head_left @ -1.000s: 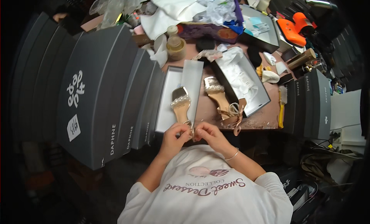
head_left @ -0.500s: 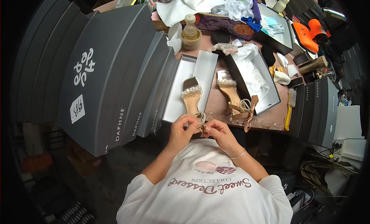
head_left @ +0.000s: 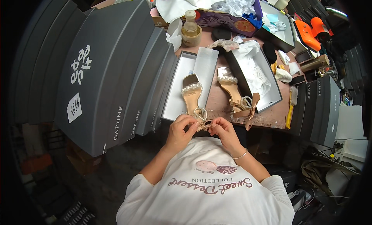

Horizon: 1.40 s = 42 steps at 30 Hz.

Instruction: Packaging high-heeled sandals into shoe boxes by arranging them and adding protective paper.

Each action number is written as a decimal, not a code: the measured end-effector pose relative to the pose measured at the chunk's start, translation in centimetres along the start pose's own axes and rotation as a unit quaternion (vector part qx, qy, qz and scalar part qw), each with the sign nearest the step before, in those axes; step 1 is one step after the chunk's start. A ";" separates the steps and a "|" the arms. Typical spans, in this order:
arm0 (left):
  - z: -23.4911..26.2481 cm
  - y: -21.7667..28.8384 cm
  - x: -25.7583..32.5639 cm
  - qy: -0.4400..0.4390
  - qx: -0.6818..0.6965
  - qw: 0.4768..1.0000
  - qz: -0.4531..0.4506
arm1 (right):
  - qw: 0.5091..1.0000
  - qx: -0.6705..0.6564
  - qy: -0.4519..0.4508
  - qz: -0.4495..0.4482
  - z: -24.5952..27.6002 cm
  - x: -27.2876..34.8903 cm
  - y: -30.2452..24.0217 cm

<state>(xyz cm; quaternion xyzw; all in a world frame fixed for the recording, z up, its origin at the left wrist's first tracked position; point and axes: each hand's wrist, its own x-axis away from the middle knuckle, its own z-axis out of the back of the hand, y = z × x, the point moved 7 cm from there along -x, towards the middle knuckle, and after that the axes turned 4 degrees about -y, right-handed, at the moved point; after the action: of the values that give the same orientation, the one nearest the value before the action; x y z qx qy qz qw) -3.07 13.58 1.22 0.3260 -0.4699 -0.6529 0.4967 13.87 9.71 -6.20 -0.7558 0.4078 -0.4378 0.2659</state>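
Observation:
A beige sandal (head_left: 192, 98) with a beaded toe band lies toe-away across the grey box lid (head_left: 205, 66). My left hand (head_left: 181, 129) and my right hand (head_left: 223, 133) meet at its heel end, both pinching the beaded ankle strap (head_left: 201, 117). A second matching sandal (head_left: 233, 95) lies to the right on the brown table, its strap and tan bow loose near the table's front edge.
Tall stacks of grey shoe boxes (head_left: 100, 70) fill the left side; more stand at the right (head_left: 317, 109). An open box with white paper (head_left: 255, 74) sits behind the second sandal. A yellow brush (head_left: 290, 107), a bottle (head_left: 190, 28) and orange tools (head_left: 310, 31) crowd the table.
The view has shifted and drawn closer over the table. My hands stay together at the sandal's ankle strap, working it with small finger motions.

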 end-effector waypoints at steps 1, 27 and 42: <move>0.1 0.0 0.0 0.003 0.005 1.000 0.002 | 1.000 -0.002 0.005 -0.006 0.1 0.1 0.3; 0.2 -1.9 1.3 -0.058 0.110 0.983 0.137 | 0.945 0.299 -0.069 0.113 -3.8 -1.0 -2.7; 0.7 1.5 1.9 0.086 -0.128 0.969 -0.193 | 0.979 0.168 -0.062 0.097 -3.2 -1.5 -2.0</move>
<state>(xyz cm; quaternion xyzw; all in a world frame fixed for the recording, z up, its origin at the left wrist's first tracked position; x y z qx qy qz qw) -3.73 11.92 2.96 0.3990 -0.2663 -0.7606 0.4374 11.39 11.87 -3.79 -0.6829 0.3829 -0.4245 0.4548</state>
